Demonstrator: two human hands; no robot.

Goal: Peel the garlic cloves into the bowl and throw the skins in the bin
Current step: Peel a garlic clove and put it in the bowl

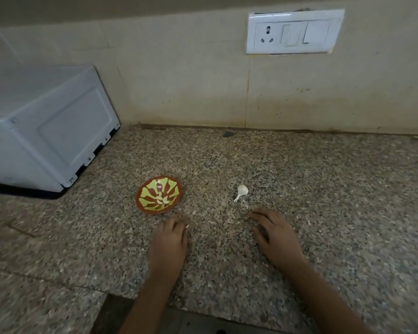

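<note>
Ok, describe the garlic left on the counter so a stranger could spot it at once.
Find the speckled counter under the white socket plate. The garlic lies on the bare stone right of the patterned bowl, just beyond the right hand. It is the only white lump with a thin tail outside the bowl.
</note>
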